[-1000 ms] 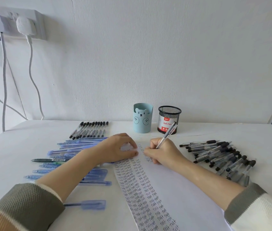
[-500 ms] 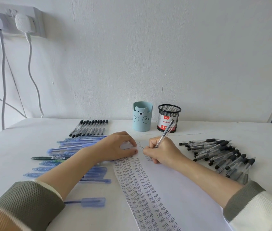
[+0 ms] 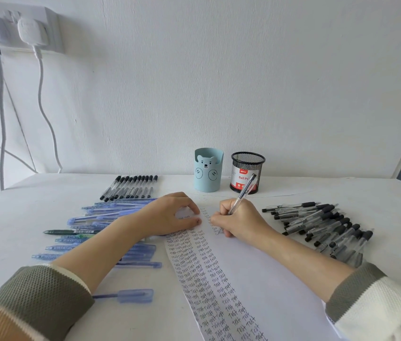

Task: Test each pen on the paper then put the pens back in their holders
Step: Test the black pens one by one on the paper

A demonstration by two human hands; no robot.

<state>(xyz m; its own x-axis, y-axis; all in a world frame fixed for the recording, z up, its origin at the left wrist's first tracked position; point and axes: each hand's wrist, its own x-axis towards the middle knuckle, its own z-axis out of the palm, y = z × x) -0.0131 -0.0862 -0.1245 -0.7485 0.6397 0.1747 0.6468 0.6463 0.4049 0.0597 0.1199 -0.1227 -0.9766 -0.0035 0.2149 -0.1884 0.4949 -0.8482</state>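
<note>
My right hand grips a clear pen with its tip down on the white paper, near the top of the columns of written "Test" words. My left hand rests on the paper's upper left part, fingers curved, pressing it down. Behind the hands stand a light blue bear holder and a black mesh holder; I see no pens sticking out of either.
Black-capped pens lie in a neat row at the back left. Blue pens and one green pen are spread at the left, partly under my left arm. A heap of black-grip pens lies at the right. White cables hang from a wall socket.
My right hand has shifted slightly on the paper with the pen while writing. The left hand stays in place on the sheet.
</note>
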